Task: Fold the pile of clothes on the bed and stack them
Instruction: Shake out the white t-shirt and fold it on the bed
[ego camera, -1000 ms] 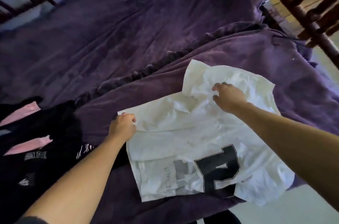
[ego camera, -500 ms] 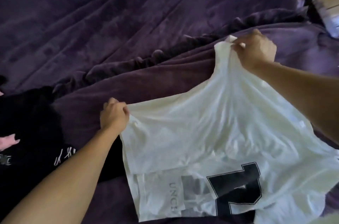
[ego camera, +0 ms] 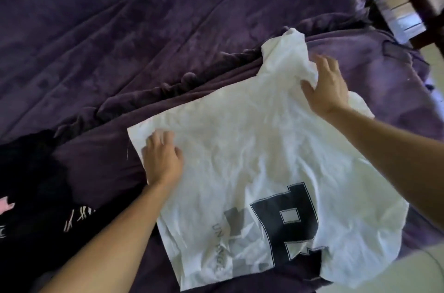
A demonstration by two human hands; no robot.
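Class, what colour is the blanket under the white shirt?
Dark purple blanket, seen in the head view, the only one.

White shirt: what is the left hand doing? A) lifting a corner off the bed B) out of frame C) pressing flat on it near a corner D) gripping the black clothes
C: the left hand lies with fingers spread flat on the white shirt, near its far left corner.

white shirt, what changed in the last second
Both hands let go of the pinched edges: the left hand now presses flat on the white shirt, the right hand rests open on its bunched corner. The shirt is spread flatter. The black clothes stayed put.
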